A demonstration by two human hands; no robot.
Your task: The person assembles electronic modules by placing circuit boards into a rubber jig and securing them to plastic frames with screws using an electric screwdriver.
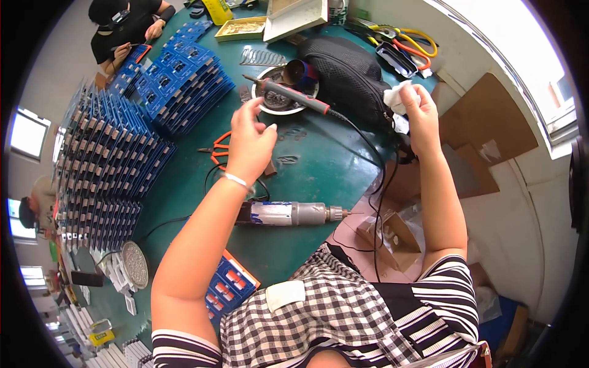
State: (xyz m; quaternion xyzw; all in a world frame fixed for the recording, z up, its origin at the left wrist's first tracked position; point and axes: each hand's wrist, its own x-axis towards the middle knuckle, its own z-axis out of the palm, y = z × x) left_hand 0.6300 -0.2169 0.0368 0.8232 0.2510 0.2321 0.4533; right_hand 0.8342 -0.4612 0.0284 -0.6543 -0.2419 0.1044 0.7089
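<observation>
My left hand [248, 142] is raised above the green table [307, 165], fingers curled and slightly apart, holding nothing I can see; it is just in front of the soldering iron. My right hand [421, 116] is lifted at the table's right edge and pinches a crumpled white tissue [397, 98]. The soldering iron [288, 95], with a red and black handle, rests across a round metal dish [279, 104] between the two hands; its black cable runs down toward my lap.
Stacks of blue circuit boards [116, 153] cover the table's left and back. An electric screwdriver [288, 213] lies near the front edge, orange-handled pliers [218, 150] under my left wrist, a black mesh bag [350, 73] behind the iron. Another person [126, 27] works at the far end.
</observation>
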